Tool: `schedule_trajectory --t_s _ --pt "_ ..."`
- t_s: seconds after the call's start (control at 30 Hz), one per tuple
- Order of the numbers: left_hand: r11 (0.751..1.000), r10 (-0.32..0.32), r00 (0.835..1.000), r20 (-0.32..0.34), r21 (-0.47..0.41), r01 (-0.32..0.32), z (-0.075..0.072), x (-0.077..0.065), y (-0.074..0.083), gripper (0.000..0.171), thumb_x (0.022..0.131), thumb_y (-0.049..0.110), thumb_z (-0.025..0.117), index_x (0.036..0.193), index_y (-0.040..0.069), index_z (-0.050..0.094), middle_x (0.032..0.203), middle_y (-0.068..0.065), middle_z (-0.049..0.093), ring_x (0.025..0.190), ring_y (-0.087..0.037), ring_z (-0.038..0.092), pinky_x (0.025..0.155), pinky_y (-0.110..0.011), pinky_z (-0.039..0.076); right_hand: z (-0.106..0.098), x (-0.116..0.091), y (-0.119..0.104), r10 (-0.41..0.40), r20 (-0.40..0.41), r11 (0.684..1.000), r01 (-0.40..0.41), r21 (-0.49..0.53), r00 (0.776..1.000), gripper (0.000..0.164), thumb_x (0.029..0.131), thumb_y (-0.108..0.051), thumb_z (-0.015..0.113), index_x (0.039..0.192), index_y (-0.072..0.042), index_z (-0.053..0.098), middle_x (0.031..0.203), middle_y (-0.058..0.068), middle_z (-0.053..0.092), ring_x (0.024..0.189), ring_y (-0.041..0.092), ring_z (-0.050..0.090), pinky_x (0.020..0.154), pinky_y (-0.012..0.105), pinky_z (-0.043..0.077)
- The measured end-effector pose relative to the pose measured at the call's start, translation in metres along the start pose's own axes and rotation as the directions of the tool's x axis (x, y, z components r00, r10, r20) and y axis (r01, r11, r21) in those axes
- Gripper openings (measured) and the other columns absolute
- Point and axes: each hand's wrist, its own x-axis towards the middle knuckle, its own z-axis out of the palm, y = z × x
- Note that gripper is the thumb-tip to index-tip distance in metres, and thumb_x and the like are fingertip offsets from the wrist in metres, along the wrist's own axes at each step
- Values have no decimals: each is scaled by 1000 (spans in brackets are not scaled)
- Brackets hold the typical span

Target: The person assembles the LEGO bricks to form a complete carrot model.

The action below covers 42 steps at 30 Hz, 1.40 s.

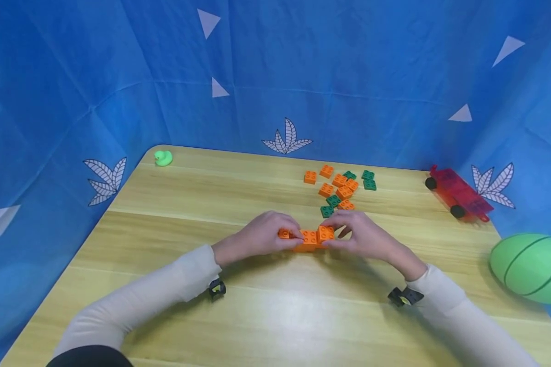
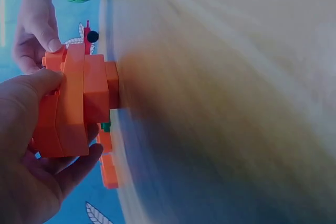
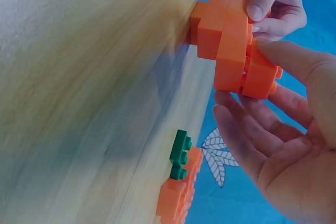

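A stepped stack of orange toy building blocks [image 1: 308, 240] stands at the middle of the table, its upper layers wider than its base. My left hand [image 1: 265, 233] holds the left end, thumb and fingers around an orange block [image 2: 46, 124] on top there. On the opposite end, my right hand [image 1: 361, 235] pinches another orange block [image 3: 261, 74] between thumb and fingers. In the right wrist view that block sits slightly tilted on the top layer, with a thin gap and studs showing below it. The left fingers partly hide their block in the head view.
Loose orange blocks [image 1: 309, 177] and green blocks [image 1: 368, 175] lie scattered behind the hands. A green duck [image 1: 163, 158] stands at the far left corner. On the right are a red toy car [image 1: 459, 193] and a green ball [image 1: 530, 267]. Blue curtain [image 1: 349, 61] surrounds the table.
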Motion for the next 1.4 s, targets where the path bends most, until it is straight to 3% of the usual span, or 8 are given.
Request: schedule_trajectory --t_s 0.43,0.8,1.07,1.4 --pt "999 35 999 22 8 -35 -1 0 2 9 96 22 74 98 19 82 104 6 80 95 -7 73 91 -25 57 -3 1 2 -1 37 1000 -1 31 999 33 89 -25 82 118 -8 76 112 6 78 94 19 74 76 34 64" --pt "996 89 996 9 7 -90 -2 1 3 8 96 19 74 94 16 82 96 5 80 78 -3 68 75 -18 54 -7 4 -4 4 87 1000 -4 -1 996 32 90 -26 80 117 -9 77 113 7 79 91 14 75 76 32 63" --pt "998 69 997 27 -2 -69 -2 1 2 9 96 19 74 96 16 82 97 5 80 79 -2 68 76 -17 54 -9 6 -9 25 115 1000 -23 -18 993 31 91 -24 80 118 -9 77 113 7 79 91 13 75 72 20 60" --pt "998 61 997 47 6 -61 -4 3 3 9 96 20 73 95 16 81 96 6 80 77 -1 67 75 -17 54 -8 7 -7 46 111 999 -49 24 993 31 91 -23 80 118 -9 76 113 7 79 94 15 75 76 26 62"
